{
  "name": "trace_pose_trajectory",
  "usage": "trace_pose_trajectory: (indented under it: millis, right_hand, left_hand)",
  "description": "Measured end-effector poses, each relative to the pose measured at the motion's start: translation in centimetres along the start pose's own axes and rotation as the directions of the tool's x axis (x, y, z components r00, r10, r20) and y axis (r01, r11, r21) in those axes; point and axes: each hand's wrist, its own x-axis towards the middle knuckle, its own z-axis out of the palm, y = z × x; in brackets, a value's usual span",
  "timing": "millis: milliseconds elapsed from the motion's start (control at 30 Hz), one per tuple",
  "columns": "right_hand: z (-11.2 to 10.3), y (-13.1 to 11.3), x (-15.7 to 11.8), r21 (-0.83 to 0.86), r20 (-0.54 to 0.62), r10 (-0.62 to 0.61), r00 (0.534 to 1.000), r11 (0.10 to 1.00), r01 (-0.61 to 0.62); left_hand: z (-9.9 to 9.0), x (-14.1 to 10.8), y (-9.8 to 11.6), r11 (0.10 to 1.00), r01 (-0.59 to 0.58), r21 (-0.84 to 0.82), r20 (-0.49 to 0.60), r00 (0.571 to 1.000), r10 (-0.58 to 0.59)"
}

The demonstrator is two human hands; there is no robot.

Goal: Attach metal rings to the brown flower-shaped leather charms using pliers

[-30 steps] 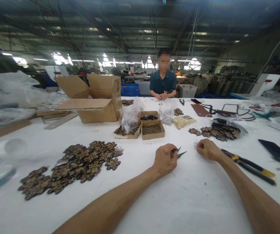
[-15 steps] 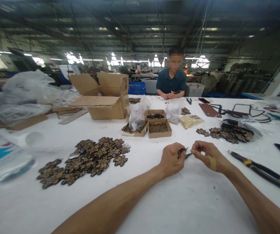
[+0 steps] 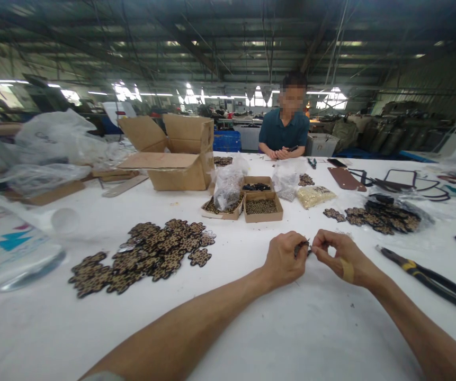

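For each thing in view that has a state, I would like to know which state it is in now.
Left hand: closed on a small dark item
Right hand: thumb and finger pinched together
Cardboard box: open, flaps spread
Front carton tray: open, filled with small brass-coloured pieces
Patterned patches, left: heaped, overlapping
Pliers: lying on the table, untouched
Yellowish bag: filled; whether sealed, unclear

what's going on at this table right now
A person is working with both bare hands close together over a white table. The left hand grips a small dark item; the right hand pinches its fingertips right next to it, though whether it holds anything is too small to tell. A pile of spotted patches lies to the left, pliers to the right. A co-worker is across the table.
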Motion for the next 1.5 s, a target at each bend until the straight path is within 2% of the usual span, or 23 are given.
trace_pose_trajectory:
  millis: [100, 200, 300, 433, 600, 767, 833, 900, 967, 1033, 1100, 1133, 1200, 1233, 1267, 1333, 1400, 1500]
  right_hand:
    - [0.0, 0.4, 0.0, 0.03, 0.014, -0.01, 1.0, 1.0, 0.009]
    - [0.1, 1.2, 0.3, 0.121, -0.015, 0.071, 0.997, 0.99, -0.069]
    - [0.4, 1.7, 0.4, 0.265, 0.026, 0.162, 0.986, 0.95, -0.163]
    - [0.7, 1.6, 0.4, 0.336, 0.056, 0.201, 0.978, 0.919, -0.208]
    - [1.5, 1.1, 0.4, 0.356, -0.021, 0.274, 0.961, 0.901, -0.249]
    - [3.7, 0.7, 0.2, 0.394, -0.16, 0.399, 0.903, 0.864, -0.312]
    - [4.4, 0.5, 0.2, 0.413, -0.179, 0.429, 0.886, 0.85, -0.328]
    - [4.5, 0.3, 0.2, 0.429, -0.147, 0.418, 0.896, 0.844, -0.323]
    - [3.7, 0.3, 0.4, 0.432, -0.098, 0.387, 0.917, 0.846, -0.311]
    - [2.0, 0.8, 0.6, 0.376, -0.111, 0.378, 0.919, 0.872, -0.313]
    - [-0.5, 1.8, 0.7, 0.195, -0.2, 0.359, 0.912, 0.926, -0.322]
    - [-1.9, 2.4, 0.6, 0.051, -0.242, 0.325, 0.914, 0.945, -0.322]
    - [-4.4, 3.4, 0.2, -0.171, -0.289, 0.251, 0.924, 0.936, -0.307]
    - [-5.4, 3.8, 0.0, -0.197, -0.3, 0.242, 0.923, 0.931, -0.308]
    - [-6.0, 3.9, -0.2, -0.159, -0.297, 0.247, 0.922, 0.94, -0.303]
    - [-6.1, 3.4, -0.5, 0.037, -0.216, 0.278, 0.936, 0.96, -0.277]
    - [-5.0, 2.4, -0.5, 0.251, -0.06, 0.268, 0.961, 0.936, -0.246]
    - [-2.7, 0.9, -0.2, 0.358, 0.1, 0.233, 0.967, 0.899, -0.254]
  left_hand:
    - [-0.1, 0.1, 0.1, 1.0, -0.006, -0.001, -0.007, 1.0, 0.006]
    - [-0.2, 0.1, 0.2, 0.999, -0.035, 0.006, -0.013, 0.999, 0.035]
    - [-0.3, 0.0, 0.3, 0.996, -0.078, 0.03, 0.003, 0.997, 0.078]
    - [-0.5, 0.0, 0.3, 0.987, -0.143, 0.068, 0.03, 0.99, 0.141]
    - [-0.2, -0.1, 0.3, 0.99, -0.105, 0.093, -0.01, 0.994, 0.107]
    - [0.5, -0.8, 0.7, 0.988, 0.0, 0.152, -0.092, 0.996, 0.014]
    - [0.5, -0.9, 0.7, 0.986, -0.008, 0.168, -0.094, 0.995, 0.024]
    - [0.3, -0.7, 0.5, 0.983, -0.042, 0.179, -0.093, 0.994, 0.06]
    - [0.1, -0.5, 0.3, 0.981, -0.079, 0.178, -0.099, 0.99, 0.098]
    - [0.0, -0.2, 0.1, 0.981, -0.108, 0.163, -0.105, 0.986, 0.127]
    - [-0.1, 0.0, 0.0, 0.981, -0.127, 0.147, -0.106, 0.984, 0.143]
    - [-0.1, 0.0, -0.1, 0.981, -0.133, 0.141, -0.107, 0.983, 0.149]
    - [0.0, 0.0, -0.1, 0.98, -0.145, 0.133, -0.11, 0.981, 0.16]
    - [0.0, 0.0, -0.1, 0.98, -0.152, 0.129, -0.11, 0.98, 0.167]
    - [0.0, -0.1, 0.0, 0.979, -0.163, 0.125, -0.106, 0.979, 0.177]
    - [0.1, -0.1, 0.1, 0.974, -0.192, 0.117, -0.09, 0.975, 0.203]
    - [0.1, 0.0, 0.2, 0.969, -0.222, 0.111, -0.071, 0.97, 0.231]
    - [0.1, 0.0, 0.4, 0.959, -0.261, 0.107, -0.042, 0.963, 0.267]
